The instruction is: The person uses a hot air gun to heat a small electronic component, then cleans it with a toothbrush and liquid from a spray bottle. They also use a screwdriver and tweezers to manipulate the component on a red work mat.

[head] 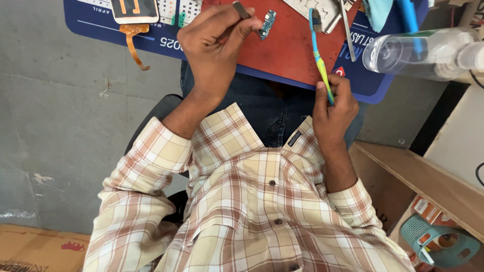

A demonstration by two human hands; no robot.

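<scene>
Closest in, a checked shirt fills the bottom, both sleeves rolled. Two hands are up: right hand (335,108) has its fingers wrapped tight on one blue-and-green toothbrush (318,53), bristles up over the red mat (287,55). Left hand (214,43) pinches tweezers (241,10) right next to one small blue-green circuit board (267,23) on the mat. Further out on the desk: one clear bottle (421,53) on its side, one orange flex cable (133,43). The top edge cuts off a phone screen and metal tools.
</scene>
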